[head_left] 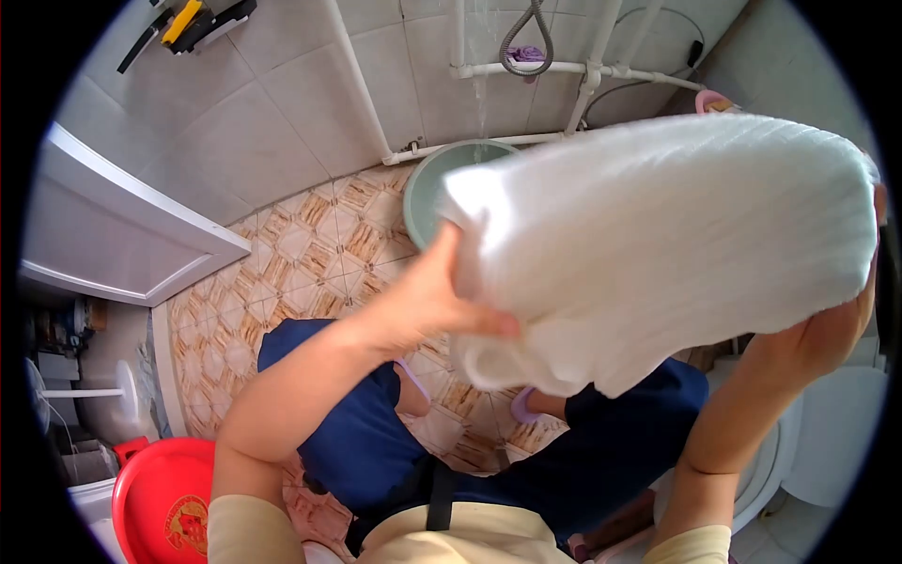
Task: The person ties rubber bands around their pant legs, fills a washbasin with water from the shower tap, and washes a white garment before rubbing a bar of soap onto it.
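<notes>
A large white cloth (pixel 658 244) is stretched between my two hands, spanning the centre and right of the head view. My left hand (pixel 460 291) grips its left end, with the thumb over the fabric near the lower edge. At the far right, my right hand (pixel 855 291) holds the other end, its fingers mostly hidden behind the cloth. Beyond and partly under the cloth, a green basin (pixel 423 193) rests on the tiled floor, and water (pixel 480 103) runs down into it from above.
A red basin (pixel 150 493) lies at the lower left. The white door (pixel 132 221) stands at left. White pipes (pixel 362 85) and a grey hose (pixel 507 47) line the wall. A toilet (pixel 775 461) is at the right, beside my knee.
</notes>
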`<state>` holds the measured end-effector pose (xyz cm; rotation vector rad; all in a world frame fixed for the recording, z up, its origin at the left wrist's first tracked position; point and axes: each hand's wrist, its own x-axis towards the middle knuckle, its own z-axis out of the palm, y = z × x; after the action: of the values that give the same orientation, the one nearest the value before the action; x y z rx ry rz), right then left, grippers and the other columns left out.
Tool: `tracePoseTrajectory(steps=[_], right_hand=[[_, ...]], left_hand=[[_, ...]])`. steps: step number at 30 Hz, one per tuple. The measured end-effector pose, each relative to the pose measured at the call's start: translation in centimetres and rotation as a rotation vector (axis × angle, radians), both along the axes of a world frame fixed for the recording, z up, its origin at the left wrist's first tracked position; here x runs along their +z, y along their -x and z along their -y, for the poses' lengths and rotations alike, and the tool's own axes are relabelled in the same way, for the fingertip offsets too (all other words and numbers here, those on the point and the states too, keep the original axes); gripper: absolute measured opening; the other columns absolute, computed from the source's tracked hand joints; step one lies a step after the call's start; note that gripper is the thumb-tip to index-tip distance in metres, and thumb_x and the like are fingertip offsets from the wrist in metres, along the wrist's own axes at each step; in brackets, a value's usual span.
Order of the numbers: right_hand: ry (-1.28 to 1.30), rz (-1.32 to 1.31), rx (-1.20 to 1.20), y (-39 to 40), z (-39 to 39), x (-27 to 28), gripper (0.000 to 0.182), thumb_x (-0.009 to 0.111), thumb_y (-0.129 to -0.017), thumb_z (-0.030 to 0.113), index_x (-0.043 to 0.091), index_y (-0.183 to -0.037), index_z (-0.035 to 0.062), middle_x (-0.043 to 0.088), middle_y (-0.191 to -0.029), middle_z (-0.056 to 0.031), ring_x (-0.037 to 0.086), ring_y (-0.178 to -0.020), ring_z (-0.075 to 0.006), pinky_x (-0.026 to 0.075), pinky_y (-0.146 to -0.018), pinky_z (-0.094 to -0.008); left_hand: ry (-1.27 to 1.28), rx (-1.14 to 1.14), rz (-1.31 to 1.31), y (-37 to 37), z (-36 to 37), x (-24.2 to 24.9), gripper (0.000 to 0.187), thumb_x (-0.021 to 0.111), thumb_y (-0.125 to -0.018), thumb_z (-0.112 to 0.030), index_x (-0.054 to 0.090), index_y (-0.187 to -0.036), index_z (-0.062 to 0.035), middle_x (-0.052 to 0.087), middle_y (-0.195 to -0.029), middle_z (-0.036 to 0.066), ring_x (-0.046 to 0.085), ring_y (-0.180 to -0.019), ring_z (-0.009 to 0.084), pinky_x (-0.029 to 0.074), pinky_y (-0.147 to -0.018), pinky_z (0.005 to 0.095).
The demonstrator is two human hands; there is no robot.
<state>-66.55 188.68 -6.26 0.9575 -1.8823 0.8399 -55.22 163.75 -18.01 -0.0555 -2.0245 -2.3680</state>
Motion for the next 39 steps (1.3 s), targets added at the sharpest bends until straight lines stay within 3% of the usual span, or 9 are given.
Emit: tracePoseTrajectory(steps=[2,4,6,10,12,20,25,30,39], right_hand=[[1.02,0.732,0.711,-0.3,0.3,1.6,0.04,0.04,-0.096,0.021,0.042,-0.129,-0.0026,0.046,-0.13,-0.0178,0.051,-0.116,-0.0261,0.046,-0.095,-0.0371],[0.799,0.741,0.979,2.2,-1.8,1.2,0.037,0.047,-0.094,0.023,0.05,-0.121,-0.0015,0.056,-0.116,-0.0144,0.057,-0.104,-0.0199,0.048,-0.089,-0.0312],[0.689,0.374,0.005,3.1,-2.4,1.5,0.031,0.051,-0.093,0.028,0.058,-0.107,0.0016,0.061,-0.1,-0.009,0.059,-0.09,-0.014,0.05,-0.076,-0.0241],[0.637,0.31,-0.128,4.4,-4.7,2.1,0.027,0.054,-0.091,0.03,0.06,-0.102,0.0058,0.063,-0.091,-0.0077,0.061,-0.079,-0.0128,0.051,-0.068,-0.0254],[0.28,0.147,-0.573,3.7,-4.5,1.6,0.024,0.06,-0.088,0.032,0.06,-0.095,0.0092,0.063,-0.073,-0.0046,0.057,-0.066,-0.011,0.045,-0.061,-0.0221],[-0.314,0.51,-0.476,2.5,-1.9,0.7,0.017,0.064,-0.081,0.019,0.059,-0.091,0.0067,0.06,-0.068,-0.0086,0.054,-0.061,-0.0156,0.044,-0.061,-0.0294],[0.247,1.021,0.899,-2.5,3.9,-0.7,0.017,0.049,-0.086,0.0,0.06,-0.097,-0.0063,0.062,-0.092,-0.0089,0.059,-0.085,-0.0135,0.048,-0.077,-0.0257],[0.239,1.413,0.955,-4.6,7.1,-2.4,0.029,0.046,-0.089,0.007,0.051,-0.115,-0.0051,0.06,-0.106,-0.0101,0.057,-0.098,-0.0167,0.044,-0.088,-0.0276],[0.021,1.232,1.065,-5.2,9.8,-6.2,0.037,0.05,-0.087,0.008,0.046,-0.121,-0.0046,0.056,-0.114,-0.0142,0.053,-0.105,-0.017,0.044,-0.087,-0.0284]], left_hand=[[0.159,-0.213,0.198,-0.1,0.3,0.7,0.069,0.073,-0.069,-0.012,0.041,-0.129,-0.0022,0.049,-0.122,0.009,0.046,-0.111,0.0162,0.037,-0.094,0.0303],[0.401,-0.277,0.398,-0.1,0.9,0.5,0.037,0.072,-0.071,-0.007,0.062,-0.105,0.0003,0.064,-0.093,0.005,0.056,-0.088,0.0106,0.043,-0.081,0.0264],[0.525,-0.034,0.367,0.0,2.3,-0.9,0.021,0.067,-0.078,-0.012,0.067,-0.095,-0.001,0.066,-0.08,0.002,0.058,-0.074,0.0091,0.045,-0.071,0.0241],[-0.125,0.063,0.39,-0.4,3.7,0.5,0.03,0.054,-0.089,-0.023,0.059,-0.111,-0.004,0.065,-0.095,0.006,0.061,-0.085,0.0158,0.048,-0.08,0.0306],[-0.456,0.101,0.33,-0.6,3.5,0.7,0.033,0.049,-0.092,-0.025,0.055,-0.117,-0.0044,0.064,-0.102,0.007,0.061,-0.091,0.0183,0.048,-0.084,0.0337],[-0.964,-0.146,0.094,-2.0,2.9,7.4,0.04,0.044,-0.091,-0.019,0.046,-0.122,0.0057,0.057,-0.116,0.017,0.057,-0.107,0.0271,0.045,-0.095,0.04],[-0.768,-0.249,0.021,-0.1,1.2,11.3,0.038,0.046,-0.089,-0.014,0.047,-0.117,0.0109,0.059,-0.109,0.021,0.061,-0.1,0.0277,0.048,-0.091,0.0395],[-0.707,-0.315,0.064,1.1,-1.5,13.1,0.028,0.047,-0.088,-0.013,0.055,-0.106,0.0087,0.062,-0.102,0.016,0.062,-0.093,0.0232,0.049,-0.086,0.0357],[-0.708,-0.518,-0.134,2.6,-1.7,12.8,0.038,0.043,-0.088,-0.017,0.054,-0.113,0.0099,0.058,-0.114,0.021,0.057,-0.107,0.0286,0.043,-0.096,0.0408]])
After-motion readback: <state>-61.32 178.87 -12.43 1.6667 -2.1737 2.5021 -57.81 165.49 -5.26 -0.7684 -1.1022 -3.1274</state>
